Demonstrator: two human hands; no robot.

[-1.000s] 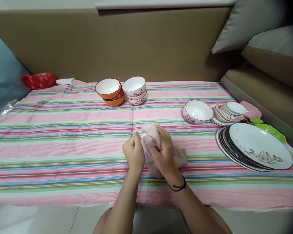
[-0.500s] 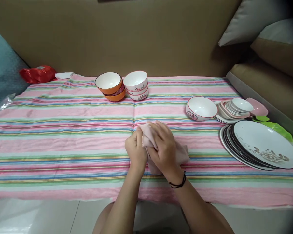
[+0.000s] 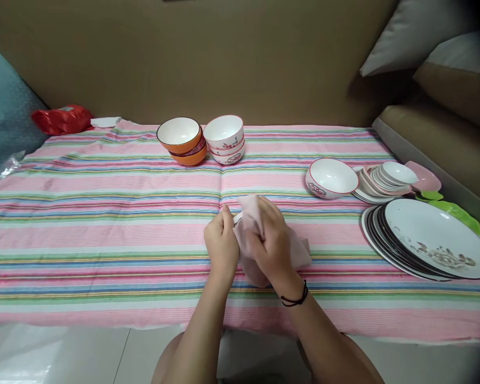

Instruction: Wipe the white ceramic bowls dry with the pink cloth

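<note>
The striped tablecloth (image 3: 104,224) runs almost the full width of the view, its near edge hanging just in front of the person's forearms. The widest bare stretch of cloth lies to the left of the hands; the right end is crowded with dishes that reach nearly to the cloth's right edge.

At the back sit two stacks: orange bowls (image 3: 181,140), two or three deep, touching a stack of three white bowls (image 3: 224,138). One single white bowl (image 3: 331,177) with a red rim stands to the right of the hands, just beside a pile of small saucers (image 3: 388,178). A stack of large plates (image 3: 432,237) lies nearer, too tightly stacked to count. A red bag (image 3: 62,118) rests off the far left corner.

The left hand (image 3: 221,246) is curled, pinching something small and white, mostly hidden, against a pink cloth (image 3: 296,250). The right hand (image 3: 272,242) is closed over the cloth, pressing it round that thing, just above the table's middle.

Compared with half a second ago, a fold of the cloth now stands higher above the right hand's knuckles.
</note>
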